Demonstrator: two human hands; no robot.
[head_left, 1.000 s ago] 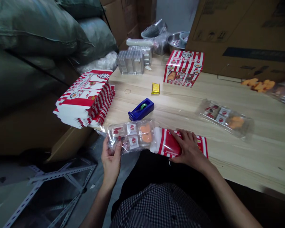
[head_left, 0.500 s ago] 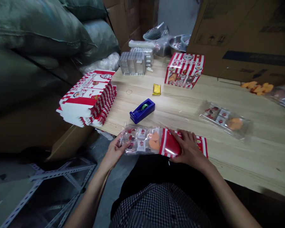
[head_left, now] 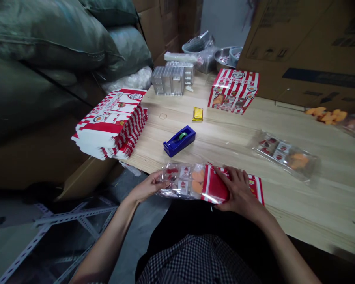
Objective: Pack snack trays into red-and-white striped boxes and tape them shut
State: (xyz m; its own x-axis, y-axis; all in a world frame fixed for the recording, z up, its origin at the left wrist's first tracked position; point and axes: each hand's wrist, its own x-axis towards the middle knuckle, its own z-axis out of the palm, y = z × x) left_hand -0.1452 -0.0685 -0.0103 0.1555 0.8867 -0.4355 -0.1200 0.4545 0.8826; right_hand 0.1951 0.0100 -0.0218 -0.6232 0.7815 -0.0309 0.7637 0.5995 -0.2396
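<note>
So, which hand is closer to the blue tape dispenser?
Left. The left hand grips the clear packet end, just below-left of the blue tape dispenser; the right hand lies on the striped box, farther away.

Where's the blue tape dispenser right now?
The blue tape dispenser sits on the wooden table, left of centre in the head view, beyond the clear tray, right of the stack of flat cartons.

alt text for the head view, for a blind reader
The left hand pushes a clear toy pack into a red-striped box that the right hand presses flat on the table. Behind lie a blue tape dispenser and stacked flat boxes.
</note>
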